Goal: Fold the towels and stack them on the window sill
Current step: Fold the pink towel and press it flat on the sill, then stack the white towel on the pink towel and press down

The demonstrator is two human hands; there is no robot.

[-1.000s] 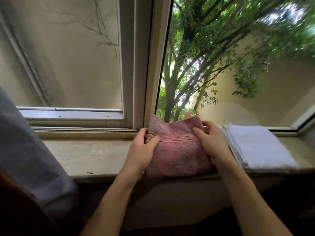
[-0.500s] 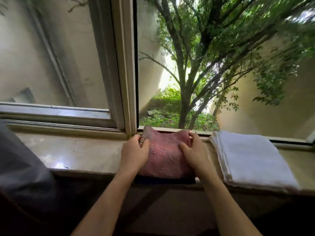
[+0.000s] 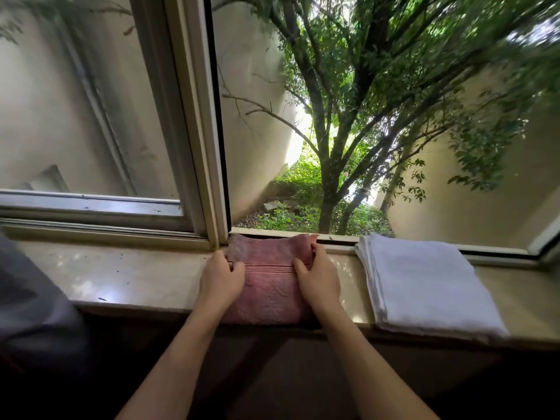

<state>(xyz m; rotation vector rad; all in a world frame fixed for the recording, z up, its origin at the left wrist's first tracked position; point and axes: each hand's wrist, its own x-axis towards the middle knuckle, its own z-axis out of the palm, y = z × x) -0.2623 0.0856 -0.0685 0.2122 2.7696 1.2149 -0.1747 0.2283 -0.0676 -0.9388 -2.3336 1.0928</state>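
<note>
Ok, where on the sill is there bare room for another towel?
Widest bare stretch: sill left of the left hand. A narrow strip lies between pink towel and white stack. Centre is crowded: both hands, the right hand too, grip the pink towel.

Daylight pours in through the open window [image 3: 378,122] beyond my hands, brightest in a blown-out gap behind the tree trunk [image 3: 325,165]. It glares off the sill [image 3: 127,277] to the side of my left hand [image 3: 221,283], a pale sheen on the stone. The white towel [image 3: 424,286] past my right hand [image 3: 318,283] is bright and nearly textureless. Below my wrists all sinks into deep shadow. The leaves above and to my right smear with blur, and the window frame [image 3: 200,116] bows with wide-angle distortion.
</note>
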